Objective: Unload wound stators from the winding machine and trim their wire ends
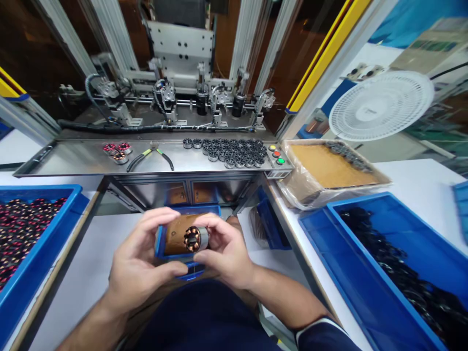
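Between thumb and fingers my right hand (230,248) grips a motor stator (196,239), a short metal cylinder with copper windings facing left. My left hand (142,253) is beside it with thumb and fingers apart, curved around air and not touching the stator. Below both hands is a blue bin (161,243) with a brown sheet (175,236) in it. On the metal ledge (87,163) ahead lie a few red-and-copper stators (119,152), pliers (153,152) with black and green handles, and several dark ring-shaped parts (234,151) in rows.
A blue bin (78,195) at left holds many wound stators. Another blue bin (351,273) at right holds black parts. Beside the push buttons (277,154) stands a plastic-lined carton (310,187). Machine fixtures (219,105) line the back; a white fan (380,105) stands at right.
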The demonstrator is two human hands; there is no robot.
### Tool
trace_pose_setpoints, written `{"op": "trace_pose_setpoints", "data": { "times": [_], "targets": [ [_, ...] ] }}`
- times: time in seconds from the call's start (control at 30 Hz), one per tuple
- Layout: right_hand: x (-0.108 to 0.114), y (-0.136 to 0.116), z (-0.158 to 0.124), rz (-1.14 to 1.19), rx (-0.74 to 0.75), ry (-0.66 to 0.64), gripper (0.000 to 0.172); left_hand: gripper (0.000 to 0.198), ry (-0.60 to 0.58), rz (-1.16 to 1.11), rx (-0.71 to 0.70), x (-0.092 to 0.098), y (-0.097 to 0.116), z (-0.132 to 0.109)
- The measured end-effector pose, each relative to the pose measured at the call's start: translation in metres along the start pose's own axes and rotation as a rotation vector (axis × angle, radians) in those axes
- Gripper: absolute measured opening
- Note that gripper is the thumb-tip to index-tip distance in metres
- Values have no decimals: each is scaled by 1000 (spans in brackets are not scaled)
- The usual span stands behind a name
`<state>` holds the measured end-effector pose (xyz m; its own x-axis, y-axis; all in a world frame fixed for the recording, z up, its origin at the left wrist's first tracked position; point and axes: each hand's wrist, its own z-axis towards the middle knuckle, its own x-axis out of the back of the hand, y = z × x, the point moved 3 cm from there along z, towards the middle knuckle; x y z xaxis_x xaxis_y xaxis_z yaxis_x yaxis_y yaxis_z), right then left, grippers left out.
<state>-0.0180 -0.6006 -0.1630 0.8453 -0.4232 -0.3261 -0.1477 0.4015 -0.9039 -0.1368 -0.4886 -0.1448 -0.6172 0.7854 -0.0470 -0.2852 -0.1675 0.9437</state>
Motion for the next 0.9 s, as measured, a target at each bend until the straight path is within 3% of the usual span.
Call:
{"op": "trace_pose_setpoints", "data": {
  "times": [0.1,0.23,0.4,0.57,0.7,0.9],
  "targets": [
    [5,-14,-2,-417,346,10,46,51,-71,86,148,-2,-1,-4],
    [3,-26,-5,-626,485,-32,44,47,-107,83,190,-6,-1,-5],
    [5,-39,-2,-576,481,-165,45,45,-102,154,73,-7,4,-4],
    [10,-44,-1,-542,439,-104,22,45,-80,358,-20,-6,6,-9],
    [6,-43,-2,-627,427,-157,7,49,-71,431,-74,-5,4,-13],
    [6,-55,-2,-753,451,-206,4,45,-97,277,13,-8,4,-13]
  ]
}}
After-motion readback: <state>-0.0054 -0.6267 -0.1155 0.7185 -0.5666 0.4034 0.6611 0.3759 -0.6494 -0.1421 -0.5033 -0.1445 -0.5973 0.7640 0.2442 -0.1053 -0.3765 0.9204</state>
